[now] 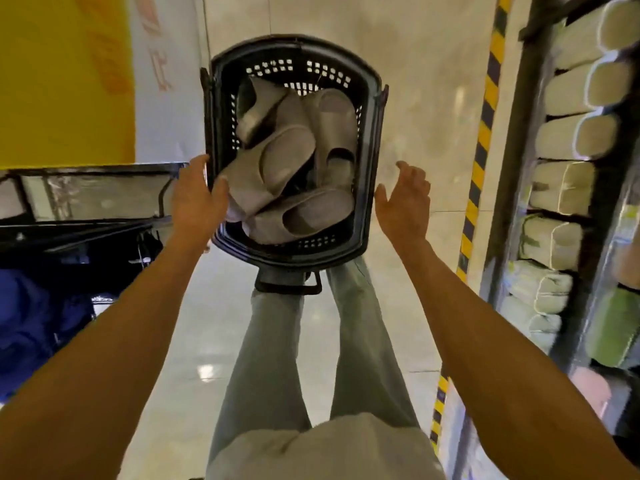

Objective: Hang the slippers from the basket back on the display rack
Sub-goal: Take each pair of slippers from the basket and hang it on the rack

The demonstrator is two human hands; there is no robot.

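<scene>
- The slippers (294,168) lie heaped in the dark basket (367,216) on the floor.
- Left hand (199,199), grip wide and empty, touches the basket's left rim beside the near-left slipper.
- Right hand (405,199) hovers spread, empty, just outside the right rim.
- Best take the topmost slipper cleanly, then turn to the display rack (568,161) on the right.

A shop, seen along an aisle. On the right, a dark rack (519,188) is filled with stacked rows of pale slippers (568,140), with green ones lower down. A perforated shopping basket (369,140) is set on glossy floor tiles (180,341). Yellow-and-black hazard tape (479,161) is seen along the rack's edge. A yellow sign panel (65,77) is mounted at left.
</scene>
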